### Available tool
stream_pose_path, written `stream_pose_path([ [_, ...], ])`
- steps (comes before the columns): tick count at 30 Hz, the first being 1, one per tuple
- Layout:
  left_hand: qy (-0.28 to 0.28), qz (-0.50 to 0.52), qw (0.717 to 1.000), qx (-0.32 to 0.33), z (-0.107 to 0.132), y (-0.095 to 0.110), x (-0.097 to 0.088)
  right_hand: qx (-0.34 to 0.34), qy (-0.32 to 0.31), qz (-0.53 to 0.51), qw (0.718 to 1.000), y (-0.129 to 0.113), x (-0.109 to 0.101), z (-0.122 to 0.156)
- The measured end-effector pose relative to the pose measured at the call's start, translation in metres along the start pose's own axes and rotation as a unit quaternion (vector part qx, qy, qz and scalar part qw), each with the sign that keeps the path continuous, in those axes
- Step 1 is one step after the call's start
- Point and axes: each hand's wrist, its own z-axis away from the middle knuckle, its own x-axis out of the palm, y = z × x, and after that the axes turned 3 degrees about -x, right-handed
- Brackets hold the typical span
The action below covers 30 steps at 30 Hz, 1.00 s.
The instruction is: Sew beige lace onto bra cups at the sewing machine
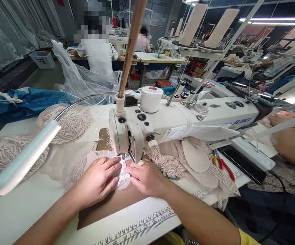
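Keep the left hand [98, 180] flat, fingers spread, pressing the lace piece [123, 176] just ahead of its fingertips. The right hand [144, 178], also flat and grasping nothing, pins the same openwork fabric under the sewing machine [162, 122] head. Feed evenly; lace is thin, pale, scalloped, stretch-prone.

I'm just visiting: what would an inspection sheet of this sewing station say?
Surface: white table with a printed ruler strip.
Job's things: lace piece under the sewing machine needle.
Clutter: lace heaps, pads, red-handled snips.
Hands: left hand and right hand flat on the lace.
Cables: black cable at the right.
Surroundings: gooseneck lamp, thread cones, other workers.
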Motion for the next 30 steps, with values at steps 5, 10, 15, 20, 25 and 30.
stream_pose_path([
  [5, 0.004, 0.009, 1.000, 0.000, 0.001, -0.001, 0.000, -0.016, 0.021, 0.016, 1.000, -0.001, 0.007, 0.001],
  [10, 0.019, 0.001, 0.999, 0.029, 0.001, 0.006, -0.001, -0.030, 0.034, 0.007, 0.999, -0.002, 0.009, 0.005],
  [15, 0.013, -0.034, 0.999, 0.021, -0.003, 0.008, 0.003, -0.036, 0.032, 0.014, 0.999, -0.001, 0.010, 0.006],
  [20, 0.028, -0.065, 0.997, 0.011, -0.007, 0.003, 0.004, -0.040, 0.058, 0.041, 0.997, -0.001, 0.012, 0.004],
  [25, 0.061, -0.080, 0.994, 0.037, -0.008, 0.000, 0.005, -0.045, 0.071, 0.067, 0.994, -0.001, 0.012, 0.002],
  [30, 0.089, -0.073, 0.989, 0.094, -0.007, 0.000, 0.010, -0.058, 0.058, 0.081, 0.993, -0.002, 0.010, 0.001],
])
